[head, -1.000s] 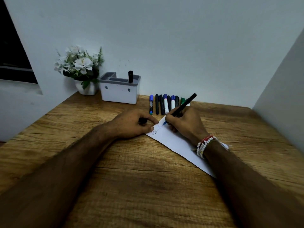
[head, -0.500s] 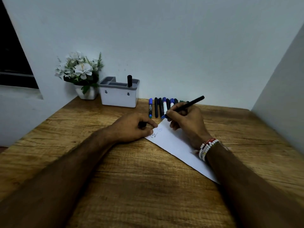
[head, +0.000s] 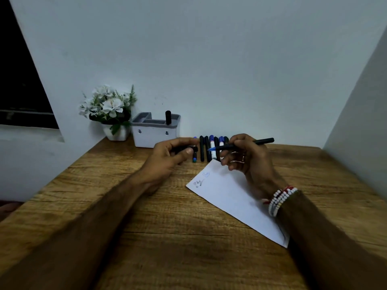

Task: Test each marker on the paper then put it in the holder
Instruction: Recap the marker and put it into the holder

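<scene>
Head: R hand [head: 249, 164] grip holds marker [head: 261, 141] horizontal, blue tip pointing left; L hand [head: 167, 162] grip pinches cap [head: 194, 148].

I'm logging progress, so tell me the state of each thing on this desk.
Black marker with blue tip: uncapped, held in right hand.
Black cap: held in left hand.
White paper sheet: flat, two scribbles.
Grey-and-white plastic holder: one black marker upright inside.
Row of markers: lying flat.
</scene>
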